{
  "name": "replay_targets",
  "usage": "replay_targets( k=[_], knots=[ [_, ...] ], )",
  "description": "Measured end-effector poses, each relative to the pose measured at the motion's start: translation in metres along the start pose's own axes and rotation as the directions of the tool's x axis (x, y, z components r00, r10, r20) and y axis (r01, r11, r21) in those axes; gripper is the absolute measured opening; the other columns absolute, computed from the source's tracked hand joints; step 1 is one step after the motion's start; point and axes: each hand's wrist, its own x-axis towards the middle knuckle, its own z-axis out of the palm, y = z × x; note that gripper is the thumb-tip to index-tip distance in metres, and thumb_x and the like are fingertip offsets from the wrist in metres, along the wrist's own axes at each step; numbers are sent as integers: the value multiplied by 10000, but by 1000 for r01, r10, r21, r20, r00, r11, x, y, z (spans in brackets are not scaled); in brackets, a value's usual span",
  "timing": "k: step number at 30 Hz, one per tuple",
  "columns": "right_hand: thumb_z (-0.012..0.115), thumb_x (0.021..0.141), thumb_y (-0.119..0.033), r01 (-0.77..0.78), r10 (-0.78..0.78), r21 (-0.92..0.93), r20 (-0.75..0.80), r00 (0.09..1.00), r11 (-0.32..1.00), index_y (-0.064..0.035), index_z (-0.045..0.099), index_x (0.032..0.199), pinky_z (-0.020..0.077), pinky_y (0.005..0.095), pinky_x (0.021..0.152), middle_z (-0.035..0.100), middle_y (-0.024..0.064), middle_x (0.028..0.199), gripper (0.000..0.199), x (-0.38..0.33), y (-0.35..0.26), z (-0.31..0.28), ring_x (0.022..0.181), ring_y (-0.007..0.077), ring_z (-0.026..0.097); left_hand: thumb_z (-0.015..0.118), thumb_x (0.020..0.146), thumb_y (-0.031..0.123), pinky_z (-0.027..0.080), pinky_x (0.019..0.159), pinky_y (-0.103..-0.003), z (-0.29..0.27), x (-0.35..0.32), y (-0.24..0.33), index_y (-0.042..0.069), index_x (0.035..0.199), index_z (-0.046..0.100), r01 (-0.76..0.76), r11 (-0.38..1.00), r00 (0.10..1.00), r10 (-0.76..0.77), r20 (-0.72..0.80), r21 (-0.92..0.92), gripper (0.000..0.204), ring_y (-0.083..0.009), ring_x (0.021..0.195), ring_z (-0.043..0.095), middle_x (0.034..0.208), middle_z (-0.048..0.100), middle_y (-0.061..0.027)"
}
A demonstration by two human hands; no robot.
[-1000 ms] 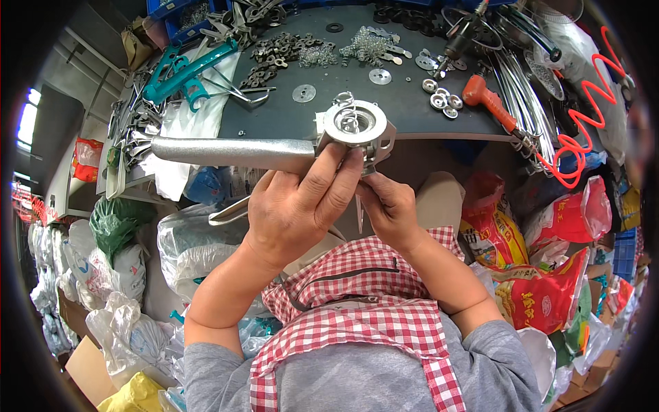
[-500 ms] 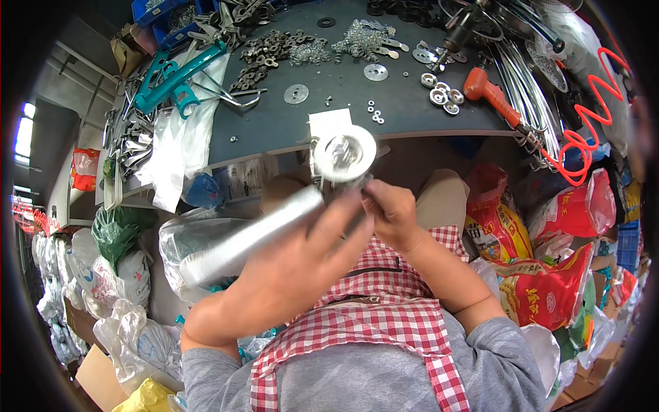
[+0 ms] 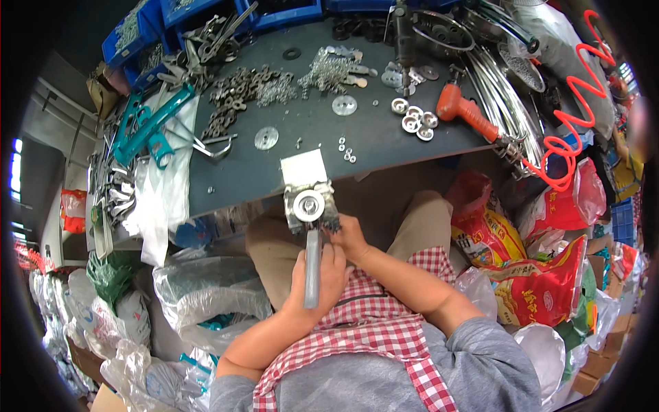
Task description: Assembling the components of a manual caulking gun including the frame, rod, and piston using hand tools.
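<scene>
Left hand (image 3: 329, 278) curled round a smooth, matte grey bar (image 3: 312, 268), straight and slab-like; right hand (image 3: 351, 239) at the lower right of a rough-edged metal block (image 3: 294, 218), finger closure hidden so can't tell; block sits at bar's far end, just off the bench edge, shiny round ring (image 3: 299, 209) on its face, pale flat plate (image 3: 303, 167) behind. Beyond on the dark bench (image 3: 268, 178): small nuts (image 3: 349, 156), perforated disc (image 3: 266, 138), heaped springs (image 3: 325, 74); orange-red air tool (image 3: 463, 108) off right, teal frame (image 3: 154, 123) off left.
</scene>
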Motion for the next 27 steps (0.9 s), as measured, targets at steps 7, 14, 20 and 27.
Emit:
replay_targets(
  k=[7, 14, 20, 27],
  knots=[
    [544, 647, 28, 10, -15, 25, 190, 982, 1000, -29, 579, 952, 474, 400, 665, 590, 218, 826, 312, 8, -7, -10, 791, 395, 573, 634, 706, 301, 409, 803, -375, -16, -6, -20, 35, 993, 557, -173, 980, 980, 161, -117, -100, 399, -280, 914, 503, 985, 549, -87],
    [563, 724, -71, 146, 18, -220, 606, 795, 964, -33, 554, 1006, 468, 421, 731, 581, 195, 923, 285, 41, -26, -57, 841, 377, 568, 609, 732, 271, 423, 757, -353, -11, 6, -40, 114, 895, 574, -138, 952, 984, 163, 73, -272, 229, -242, 851, 519, 896, 573, -8],
    [543, 848, -189, -28, 39, -29, 563, 825, 999, -6, 634, 903, 470, 279, 716, 645, 67, 828, 211, 214, -138, -113, 765, 141, 596, 619, 738, 296, 404, 802, -403, 2, -15, -61, 132, 1054, 582, -113, 924, 993, 113, -21, -364, 357, -256, 961, 501, 1124, 553, -4],
    [505, 851, -275, 354, 107, -872, 409, 906, 339, -2, 601, 1025, 445, 402, 847, 602, 182, 1034, 338, 404, -70, -13, 979, 337, 565, 638, 681, 212, 444, 812, -359, 0, -28, -92, 86, 998, 592, -391, 871, 908, 314, -276, -296, 344, -230, 918, 569, 1098, 573, -80]
  ],
)
